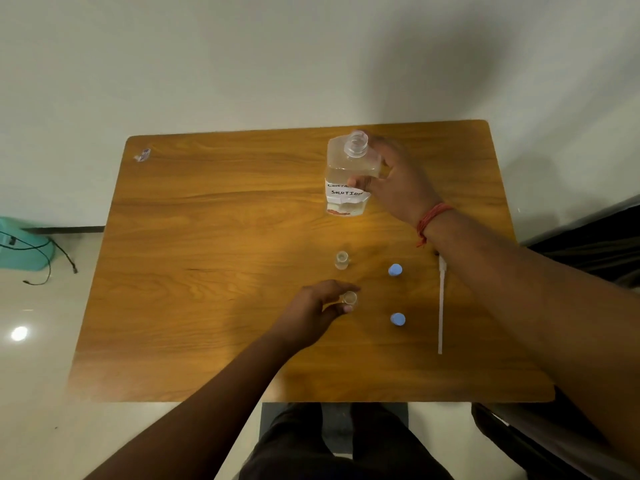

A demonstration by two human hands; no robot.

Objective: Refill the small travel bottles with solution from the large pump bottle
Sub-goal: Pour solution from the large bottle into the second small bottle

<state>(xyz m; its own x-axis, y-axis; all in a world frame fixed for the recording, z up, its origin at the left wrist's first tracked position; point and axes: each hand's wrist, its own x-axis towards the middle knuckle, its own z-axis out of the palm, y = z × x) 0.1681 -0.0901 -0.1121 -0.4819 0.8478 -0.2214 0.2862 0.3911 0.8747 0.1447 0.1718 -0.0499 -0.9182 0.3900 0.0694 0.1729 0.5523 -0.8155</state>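
Left hand (317,304) pinches an open small travel bottle (349,298) on the counter (221,237).
Right hand (398,181) grips the uncapped large bottle (348,174) farther back; a second open bottle (341,260) and two blue caps (395,270) stand between.

You have one large bottle (349,174), two small open bottles (341,260), two blue caps (395,270) and one white pump tube (441,306) on the tabletop (207,237).

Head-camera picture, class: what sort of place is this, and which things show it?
Probably a plain indoor room, perhaps an office or classroom: a small wooden table against a bare pale wall, a glossy tiled floor, and a loose cable lying there.
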